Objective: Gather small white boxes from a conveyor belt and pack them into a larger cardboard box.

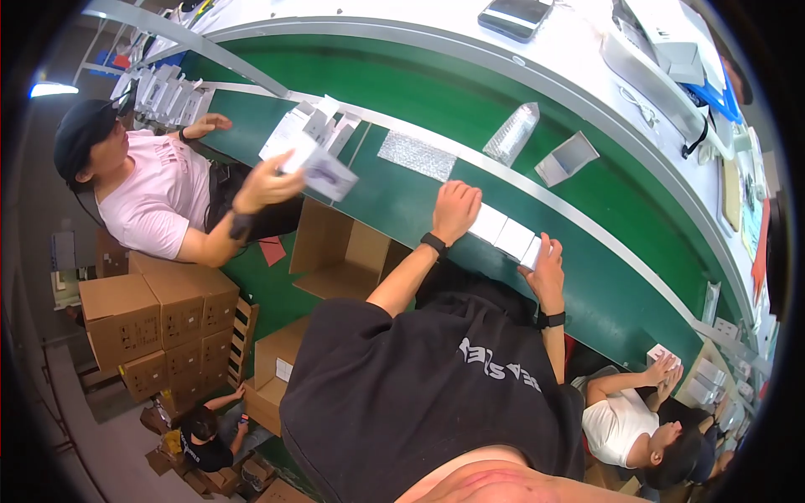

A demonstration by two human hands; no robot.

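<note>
A short row of small white boxes (512, 238) stands side by side along the near edge of the green bench (612, 285). My left hand (458, 208) is curled against the left end of the row. At the other end, my right hand (547, 265) has its fingers and thumb around the last box, so the row sits between both hands. My fingers partly hide the end boxes. Just beyond my left hand lies a flat sheet of bubble wrap (417, 155). Farther back are a bubble-wrap pouch (512, 134) and an open white box (568, 159).
At left, a co-worker moves a blurred printed box (329, 174) beside a pile of white boxes (289, 134). Another at right handles a small white box (663, 354). An open carton (335, 251) stands below the bench; stacked cartons (180, 310) are behind. A white shelf (402, 15) runs above.
</note>
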